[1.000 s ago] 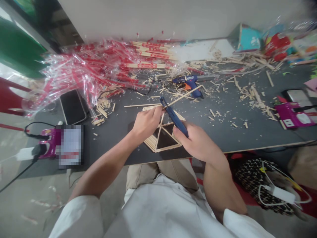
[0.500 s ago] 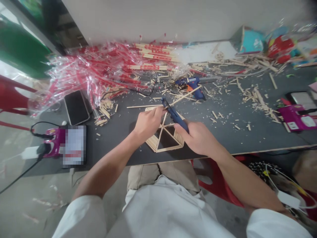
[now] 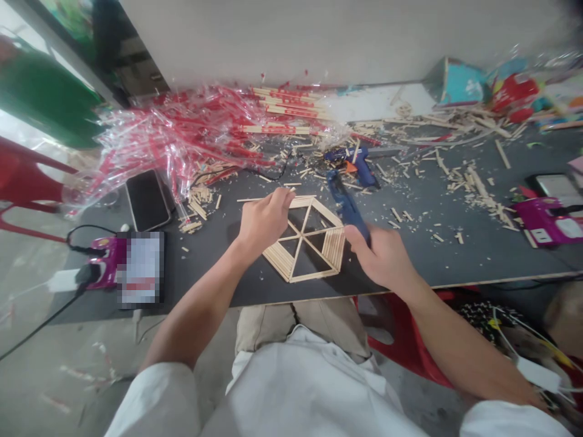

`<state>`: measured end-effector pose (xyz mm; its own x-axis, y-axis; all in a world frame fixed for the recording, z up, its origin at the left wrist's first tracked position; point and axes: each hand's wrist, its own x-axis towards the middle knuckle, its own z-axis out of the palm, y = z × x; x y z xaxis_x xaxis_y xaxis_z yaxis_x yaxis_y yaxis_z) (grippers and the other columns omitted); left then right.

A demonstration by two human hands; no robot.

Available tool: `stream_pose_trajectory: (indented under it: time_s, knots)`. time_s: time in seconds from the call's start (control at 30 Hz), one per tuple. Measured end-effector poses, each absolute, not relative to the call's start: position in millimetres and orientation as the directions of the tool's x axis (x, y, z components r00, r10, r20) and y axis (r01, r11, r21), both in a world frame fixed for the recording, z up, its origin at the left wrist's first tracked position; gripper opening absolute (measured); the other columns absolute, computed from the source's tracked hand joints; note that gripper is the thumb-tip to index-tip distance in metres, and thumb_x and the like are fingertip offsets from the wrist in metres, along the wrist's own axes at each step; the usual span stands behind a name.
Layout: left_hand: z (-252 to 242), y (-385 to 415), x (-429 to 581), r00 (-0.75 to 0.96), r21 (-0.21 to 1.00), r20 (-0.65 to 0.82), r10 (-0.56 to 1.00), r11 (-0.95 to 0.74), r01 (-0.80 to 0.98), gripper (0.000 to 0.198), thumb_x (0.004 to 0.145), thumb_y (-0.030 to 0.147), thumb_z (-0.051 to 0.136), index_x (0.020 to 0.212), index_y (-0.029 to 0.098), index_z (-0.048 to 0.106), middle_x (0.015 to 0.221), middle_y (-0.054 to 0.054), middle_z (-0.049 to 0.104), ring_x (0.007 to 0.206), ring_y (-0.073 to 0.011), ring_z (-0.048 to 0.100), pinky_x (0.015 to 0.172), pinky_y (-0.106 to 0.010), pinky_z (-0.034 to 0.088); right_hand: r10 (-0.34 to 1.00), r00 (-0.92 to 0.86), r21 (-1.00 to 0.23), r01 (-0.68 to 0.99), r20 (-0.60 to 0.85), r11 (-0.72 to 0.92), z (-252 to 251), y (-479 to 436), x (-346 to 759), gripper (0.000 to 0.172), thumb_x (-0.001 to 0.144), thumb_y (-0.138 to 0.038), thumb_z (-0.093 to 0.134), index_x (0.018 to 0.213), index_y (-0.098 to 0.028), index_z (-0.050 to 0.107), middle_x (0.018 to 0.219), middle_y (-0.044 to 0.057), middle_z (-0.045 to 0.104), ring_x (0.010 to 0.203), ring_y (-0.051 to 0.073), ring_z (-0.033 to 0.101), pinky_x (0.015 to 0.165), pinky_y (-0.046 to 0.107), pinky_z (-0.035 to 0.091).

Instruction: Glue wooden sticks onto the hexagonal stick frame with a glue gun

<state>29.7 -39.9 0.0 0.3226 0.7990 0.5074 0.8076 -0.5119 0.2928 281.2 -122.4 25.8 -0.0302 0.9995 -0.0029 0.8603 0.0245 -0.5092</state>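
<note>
My left hand (image 3: 266, 220) is closed in a pinch at the upper left of a hexagonal wooden frame. It grips a thin wooden stick (image 3: 248, 199), which juts out to the left; a pale tip shows at the fingertips. The hexagonal frame (image 3: 314, 278) lies flat on the dark table, built from stacked sticks with spokes meeting in the centre. Off the frame's right side, my right hand (image 3: 387, 255) is wrapped around a blue hand cutter (image 3: 348, 203), its head pointing up and away. The cutter's lower handle is hidden in my palm.
Behind the frame lies a blue glue gun (image 3: 362, 164) among scattered stick offcuts. Red-and-clear wrappers (image 3: 182, 130) are heaped at the back left, near a dark phone (image 3: 146, 200). Purple power strips sit at both sides, the right one (image 3: 546, 221) near the table's edge.
My right hand has moved the cutter to the right, away from my left hand. The long stick length that slanted past the cutter no longer shows there. My left hand has shifted slightly left.
</note>
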Motion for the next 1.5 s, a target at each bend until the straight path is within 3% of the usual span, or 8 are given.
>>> stream_pose_trajectory:
  time_s: [0.27, 0.43, 0.57, 0.67, 0.9, 1.03, 1.2, 1.5]
  knots:
    - [5, -35, 29, 0.338, 0.34, 0.251, 0.907, -0.409, 0.847, 0.038, 0.116, 0.034, 0.031, 0.112, 0.018, 0.064, 0.097, -0.01, 0.079, 0.076, -0.0171, 0.071, 0.064, -0.027, 0.044, 0.917, 0.394, -0.166, 0.91, 0.06, -0.38, 26, -108, 343, 0.042, 0.104, -0.052, 0.045, 0.103, -0.017, 0.068, 0.1, 0.024, 0.077, 0.096, 0.037, 0.074, 0.081, 0.042, 0.05]
    - [6, -35, 31, 0.347, 0.407, 0.196, 0.917, -0.398, 0.822, 0.039, 0.115, 0.032, 0.028, 0.119, 0.017, 0.063, 0.113, -0.013, 0.079, 0.09, -0.0204, 0.074, 0.073, -0.03, 0.052, 0.798, 0.594, 0.009, 0.801, 0.098, -0.598, 13, -85, 373, 0.061, 0.101, -0.045, 0.06, 0.133, 0.006, 0.064, 0.131, 0.038, 0.068, 0.129, 0.049, 0.063, 0.103, 0.052, 0.05]
    - [5, -34, 30, 0.342, 0.412, 0.189, 0.92, -0.391, 0.823, 0.039, 0.115, 0.033, 0.03, 0.12, 0.016, 0.065, 0.116, -0.014, 0.079, 0.094, -0.0224, 0.075, 0.075, -0.032, 0.054, 0.811, 0.585, -0.001, 0.811, 0.014, -0.585, 0, -73, 384, 0.08, 0.102, -0.059, 0.056, 0.146, 0.008, 0.054, 0.144, 0.043, 0.057, 0.142, 0.054, 0.052, 0.113, 0.061, 0.043]
    - [2, -33, 29, 0.361, 0.421, 0.205, 0.91, -0.415, 0.806, 0.039, 0.115, 0.034, 0.033, 0.123, 0.017, 0.067, 0.118, -0.013, 0.078, 0.097, -0.022, 0.076, 0.077, -0.031, 0.055, 0.833, 0.545, -0.027, 0.838, 0.091, -0.545, 2, -61, 383, 0.07, 0.102, -0.051, 0.054, 0.142, 0.006, 0.058, 0.146, 0.041, 0.056, 0.143, 0.052, 0.049, 0.118, 0.062, 0.038]
    - [-6, -29, 22, 0.347, 0.47, 0.298, 0.89, -0.453, 0.758, 0.045, 0.115, 0.039, 0.035, 0.138, 0.019, 0.068, 0.126, -0.012, 0.079, 0.107, -0.0223, 0.076, 0.086, -0.03, 0.057, 0.948, 0.016, -0.414, 0.902, 0.317, 0.124, 28, -14, 328, 0.045, 0.1, -0.036, 0.059, 0.139, -0.017, 0.07, 0.11, 0.017, 0.079, 0.101, 0.033, 0.073, 0.102, 0.05, 0.053]
    - [-7, -27, 20, 0.311, 0.481, 0.297, 0.903, -0.423, 0.768, 0.044, 0.114, 0.04, 0.037, 0.134, 0.02, 0.07, 0.125, -0.012, 0.08, 0.109, -0.0228, 0.077, 0.086, -0.03, 0.057, 0.961, -0.009, -0.441, 0.887, 0.276, 0.135, 21, 17, 300, 0.041, 0.098, -0.042, 0.063, 0.13, -0.019, 0.076, 0.085, 0.011, 0.078, 0.081, 0.031, 0.072, 0.086, 0.046, 0.057]
    - [-8, -26, 20, 0.316, 0.47, 0.289, 0.904, -0.421, 0.776, 0.043, 0.114, 0.039, 0.037, 0.133, 0.02, 0.07, 0.124, -0.012, 0.08, 0.109, -0.0236, 0.077, 0.084, -0.031, 0.057, 0.956, 0.028, -0.479, 0.869, 0.292, 0.121, 9, 26, 302, 0.034, 0.1, -0.043, 0.057, 0.106, -0.019, 0.081, 0.093, 0.013, 0.081, 0.087, 0.031, 0.075, 0.09, 0.047, 0.057]
    - [-15, -20, 19, 0.248, 0.488, 0.288, 0.925, -0.364, 0.793, 0.038, 0.114, 0.035, 0.034, 0.128, 0.019, 0.065, 0.115, -0.014, 0.08, 0.092, -0.022, 0.077, 0.077, -0.032, 0.057, 0.904, 0.016, -0.509, 0.831, 0.427, 0.226, 15, -7, 280, 0.051, 0.112, -0.042, 0.03, 0.129, -0.022, 0.074, 0.117, 0.016, 0.078, 0.11, 0.03, 0.073, 0.099, 0.046, 0.056]
